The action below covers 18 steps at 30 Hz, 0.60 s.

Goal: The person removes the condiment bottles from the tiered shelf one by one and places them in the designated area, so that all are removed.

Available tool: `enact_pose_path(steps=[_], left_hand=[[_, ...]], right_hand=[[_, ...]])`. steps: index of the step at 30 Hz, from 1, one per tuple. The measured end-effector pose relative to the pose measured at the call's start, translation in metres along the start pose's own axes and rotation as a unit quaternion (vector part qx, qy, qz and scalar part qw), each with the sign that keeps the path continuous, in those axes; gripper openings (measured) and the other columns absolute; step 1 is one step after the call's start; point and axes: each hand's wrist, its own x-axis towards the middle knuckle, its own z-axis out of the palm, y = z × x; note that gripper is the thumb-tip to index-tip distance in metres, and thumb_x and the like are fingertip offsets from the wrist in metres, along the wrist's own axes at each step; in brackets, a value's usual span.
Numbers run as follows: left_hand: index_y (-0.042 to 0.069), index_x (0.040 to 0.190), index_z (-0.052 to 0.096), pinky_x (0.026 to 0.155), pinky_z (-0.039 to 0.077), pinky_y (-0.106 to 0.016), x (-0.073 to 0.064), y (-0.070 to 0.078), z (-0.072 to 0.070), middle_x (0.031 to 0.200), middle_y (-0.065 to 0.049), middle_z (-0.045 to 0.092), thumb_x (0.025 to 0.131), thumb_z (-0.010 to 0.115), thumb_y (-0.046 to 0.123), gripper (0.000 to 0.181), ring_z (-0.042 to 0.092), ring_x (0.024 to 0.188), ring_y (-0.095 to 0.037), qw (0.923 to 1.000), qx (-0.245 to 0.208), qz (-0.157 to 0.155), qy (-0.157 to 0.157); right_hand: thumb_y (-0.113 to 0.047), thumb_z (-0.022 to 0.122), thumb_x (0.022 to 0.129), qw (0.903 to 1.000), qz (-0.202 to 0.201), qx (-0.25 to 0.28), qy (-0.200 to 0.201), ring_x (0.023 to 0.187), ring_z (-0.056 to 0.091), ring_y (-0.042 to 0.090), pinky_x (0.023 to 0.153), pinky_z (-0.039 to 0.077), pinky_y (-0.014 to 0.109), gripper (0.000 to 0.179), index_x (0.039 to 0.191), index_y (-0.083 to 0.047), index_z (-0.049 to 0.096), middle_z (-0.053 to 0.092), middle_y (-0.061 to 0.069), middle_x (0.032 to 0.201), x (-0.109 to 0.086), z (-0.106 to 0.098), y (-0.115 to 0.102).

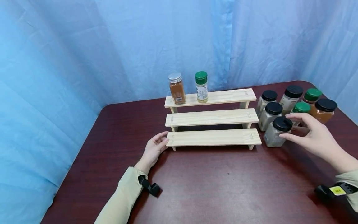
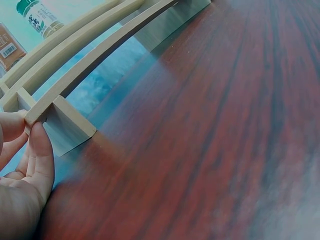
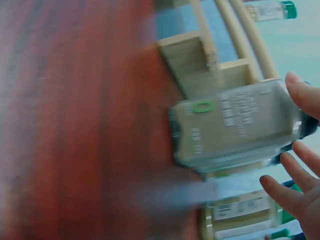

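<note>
A three-tier wooden spice rack [image 1: 212,137] stands mid-table. My left hand [image 1: 153,149] pinches the left end of its lowest board between thumb and fingers, as the left wrist view also shows. On the top tier stand a silver-capped jar of orange-brown spice [image 1: 177,91] and a green-capped spice bottle [image 1: 202,88]. Right of the rack, my right hand [image 1: 314,133] spreads around a black-lidded jar of greyish spice [image 1: 274,137], thumb and fingers on either side near its lid. In the right wrist view that jar [image 3: 235,125] stands upright on the table; whether the fingertips touch it is unclear.
Behind and beside that jar several more stand close together: black-lidded jars [image 1: 268,116], green-capped bottles [image 1: 312,95] and a black-lidded jar of orange spice [image 1: 321,113]. Blue curtains [image 1: 156,46] hang behind the dark red table [image 1: 212,186].
</note>
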Motion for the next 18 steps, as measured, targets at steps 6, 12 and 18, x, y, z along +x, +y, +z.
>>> enact_pose_path(steps=[6,12,18], left_hand=[[-0.007,0.133,0.048,0.063,0.048,-0.014,0.0,0.0,0.0,0.082,0.006,0.055,0.093,0.054,-0.003,0.04,0.054,0.068,-0.001,1.0,0.007,0.004,0.0],[-0.006,0.133,0.048,0.063,0.048,-0.014,0.0,0.0,0.0,0.082,0.006,0.055,0.093,0.053,-0.003,0.04,0.055,0.068,-0.001,0.9999,0.01,0.002,0.002],[-0.007,0.133,0.048,0.064,0.049,-0.015,0.0,0.001,0.001,0.083,0.005,0.054,0.093,0.052,-0.004,0.04,0.056,0.07,-0.002,1.0,0.006,0.001,0.006]], right_hand=[[0.006,0.076,0.073,0.9987,-0.008,0.041,0.03,0.093,0.042,-0.025,0.074,0.033,-0.007,0.051,0.119,0.002,0.054,0.05,-0.007,0.113,0.008,-0.009,-0.01],[0.006,0.073,0.076,0.9937,0.023,0.075,0.08,0.088,0.047,-0.026,0.068,0.038,-0.004,0.044,0.115,-0.008,0.059,0.046,-0.03,0.108,0.013,-0.014,-0.034],[0.015,0.067,0.076,0.9769,-0.017,0.171,0.127,0.092,0.058,-0.008,0.077,0.043,0.003,0.042,0.115,0.002,0.058,0.057,-0.017,0.107,0.024,-0.008,-0.063]])
